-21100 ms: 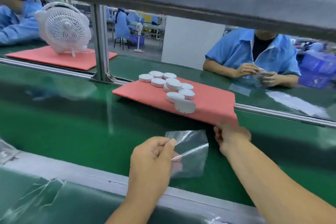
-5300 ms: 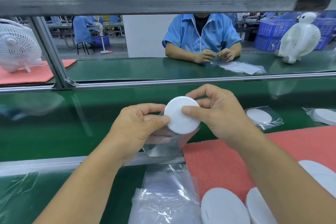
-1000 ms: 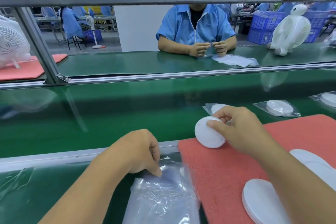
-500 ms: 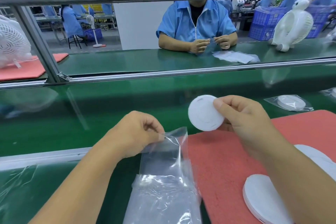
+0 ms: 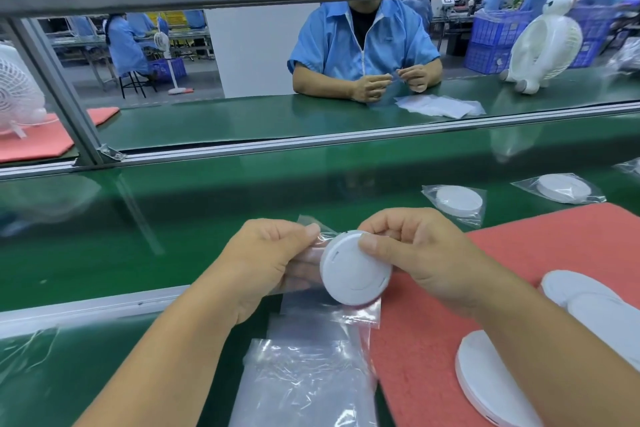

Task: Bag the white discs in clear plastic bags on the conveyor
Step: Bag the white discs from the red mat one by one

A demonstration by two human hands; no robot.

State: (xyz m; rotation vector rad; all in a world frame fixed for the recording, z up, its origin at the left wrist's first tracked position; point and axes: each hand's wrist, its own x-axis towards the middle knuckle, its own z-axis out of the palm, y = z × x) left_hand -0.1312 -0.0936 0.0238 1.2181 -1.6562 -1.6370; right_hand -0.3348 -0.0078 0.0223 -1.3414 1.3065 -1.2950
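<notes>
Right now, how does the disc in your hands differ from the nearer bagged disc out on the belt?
The held disc is gripped by the right hand and tilted toward the camera; the bagged disc lies flat on the green belt, untouched. The held disc is only at the mouth of the clear bag pinched by the left hand; the bagged disc is fully enclosed. Both are white and round.
</notes>
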